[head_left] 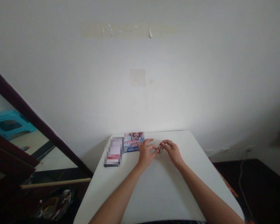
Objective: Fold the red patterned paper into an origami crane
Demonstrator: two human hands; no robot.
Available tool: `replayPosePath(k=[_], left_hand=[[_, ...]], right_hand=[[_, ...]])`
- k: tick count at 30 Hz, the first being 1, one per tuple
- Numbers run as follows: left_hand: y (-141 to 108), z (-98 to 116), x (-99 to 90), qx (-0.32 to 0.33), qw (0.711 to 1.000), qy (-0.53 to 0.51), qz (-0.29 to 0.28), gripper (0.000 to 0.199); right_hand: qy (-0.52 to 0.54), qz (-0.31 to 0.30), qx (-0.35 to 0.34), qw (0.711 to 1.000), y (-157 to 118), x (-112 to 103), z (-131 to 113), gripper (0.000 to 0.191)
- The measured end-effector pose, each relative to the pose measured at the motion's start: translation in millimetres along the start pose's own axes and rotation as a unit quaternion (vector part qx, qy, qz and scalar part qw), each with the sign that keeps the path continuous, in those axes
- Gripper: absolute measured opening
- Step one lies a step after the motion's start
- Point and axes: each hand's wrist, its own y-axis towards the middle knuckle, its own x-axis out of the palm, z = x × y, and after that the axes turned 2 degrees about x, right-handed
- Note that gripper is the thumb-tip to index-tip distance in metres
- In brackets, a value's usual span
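Note:
Near the far end of the white table (158,193), my two hands meet over a small object with red and pale parts (160,149), too small to name. My left hand (145,154) pinches it from the left with thumb and index finger, its other fingers spread. From the right, my right hand (174,152) grips the same object between thumb and fingertips. Just beyond my left hand lies a colourful printed sheet or booklet (132,143), blue with red lettering, partly hidden by the fingers.
A phone-like device (114,152), blurred by pixelation, lies at the table's left edge. Behind the table rises a white wall (177,77) with old tape marks (128,30). On the left are a dark door frame (60,141), a blue plastic stool (12,121) and a bag of items (53,203).

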Motion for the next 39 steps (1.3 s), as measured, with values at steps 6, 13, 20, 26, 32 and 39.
replayPosePath(k=[6,13,20,26,32,39], left_hand=[[0.1,-0.7,2.1,0.004,1.000,-0.008,0.009,0.006],[1.3,-8.7,4.8,0.000,0.997,-0.039,0.069,0.005],[2.1,-8.8,4.7,-0.001,0.997,-0.040,0.071,0.007],[2.6,-11.1,6.4,-0.012,0.997,-0.043,0.062,0.004],[3.3,-13.0,7.0,-0.012,0.998,-0.033,0.048,0.002],[4.1,-11.8,7.3,-0.018,0.999,-0.026,0.031,0.002]], right_hand=[[-0.004,0.008,-0.003,1.000,0.2,1.5,3.2,0.046],[0.012,0.015,0.018,1.000,-1.1,5.2,13.3,0.043],[-0.026,-0.015,-0.001,1.000,-3.9,3.0,11.2,0.032],[0.008,-0.002,-0.021,1.000,-3.8,1.8,6.3,0.030],[0.040,0.003,-0.011,0.999,-3.0,3.7,7.3,0.032],[0.072,0.002,0.028,0.997,-1.7,5.8,8.6,0.037]])
